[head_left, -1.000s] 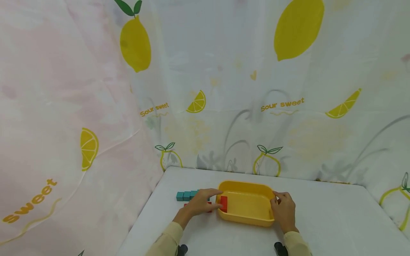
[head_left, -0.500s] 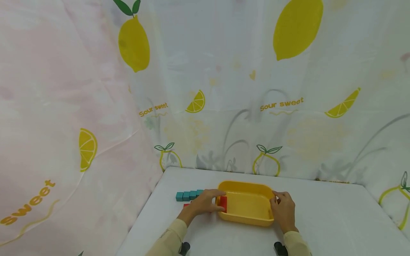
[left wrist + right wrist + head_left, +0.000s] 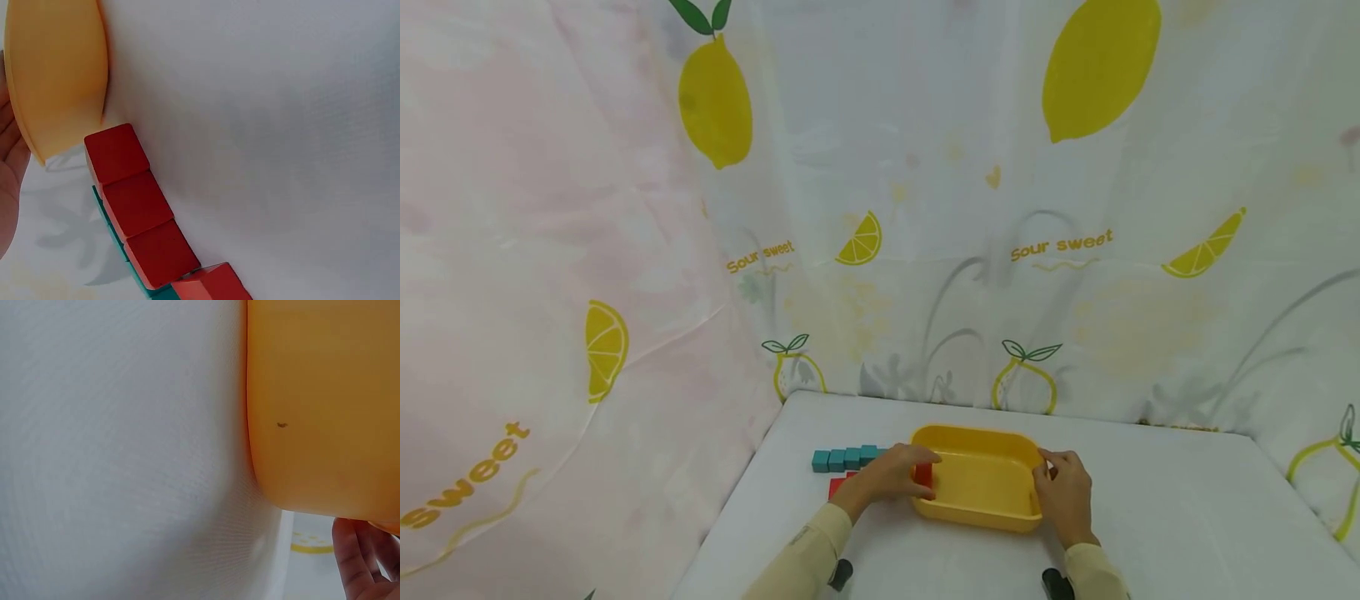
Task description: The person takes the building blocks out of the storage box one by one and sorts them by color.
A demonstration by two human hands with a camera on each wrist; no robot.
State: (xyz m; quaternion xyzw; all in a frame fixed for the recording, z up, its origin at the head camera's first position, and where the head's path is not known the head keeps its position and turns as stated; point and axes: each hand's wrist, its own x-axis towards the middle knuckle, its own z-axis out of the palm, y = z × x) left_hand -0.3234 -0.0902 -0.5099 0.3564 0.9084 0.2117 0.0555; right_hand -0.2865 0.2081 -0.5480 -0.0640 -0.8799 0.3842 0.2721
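Observation:
My left hand reaches over the left rim of the yellow tray. Its thumb and fingers bracket a red block lying at the tray's left end; whether they grip it I cannot tell. At the tray's right side, my right hand holds the rim, with its fingertips against the tray wall in the right wrist view. A row of red blocks on the table begins close to the tray's left end; my left forearm and hand partly cover it in the head view.
Several teal blocks stand in a row behind the red ones, left of the tray. In the left wrist view, one red block sits turned against the others. The white table meets a lemon-print cloth behind and at left.
My left hand has moved right, so its fingers now reach farther over the tray around the red block. That block, the tray and my right hand have stayed in place.

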